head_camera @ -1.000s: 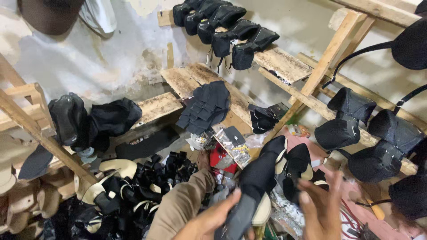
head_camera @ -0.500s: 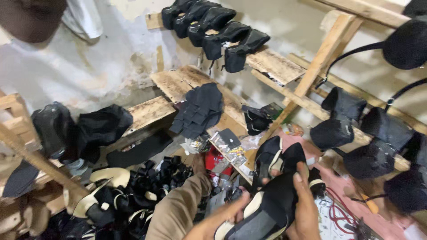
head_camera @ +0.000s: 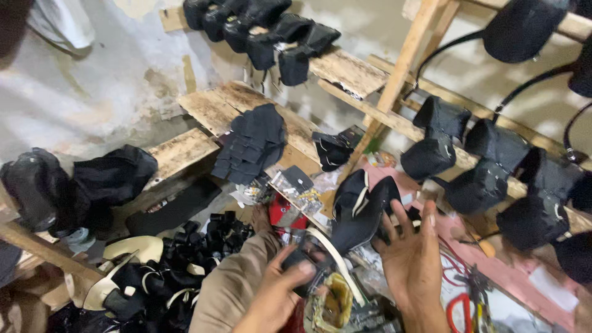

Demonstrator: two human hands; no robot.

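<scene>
Head view, looking down into a cluttered shoe workshop. Left hand (head_camera: 277, 296) low centre, fingers curled and clamped on the heel end of a black shoe upper with pale sole edge (head_camera: 320, 256); thumb lies on top of it. Right hand (head_camera: 410, 259) just to the right, fingers spread wide, not gripping; its fingertips reach up against the lower edge of a pair of black shoe uppers with cream lining (head_camera: 361, 206) that stand tilted just above the held piece. Both hands are near each other but apart. A khaki-clad knee (head_camera: 231, 283) sits left of the left hand. Below the hands, a small open tin of yellowish glue (head_camera: 336, 305), blurred. Left of the knee, a heap of black straps and cream insoles (head_camera: 154, 277) on the floor. Rough wooden shelf planks (head_camera: 213, 105) run diagonally above, carrying a stack of flat black cut pieces (head_camera: 253, 145). A top plank holds a row of black uppers (head_camera: 259, 28). At right, more black uppers hang along a wooden rail (head_camera: 487, 166). Red-handled scissors (head_camera: 456, 308) lie on a pink surface (head_camera: 462, 231) at lower right.
</scene>
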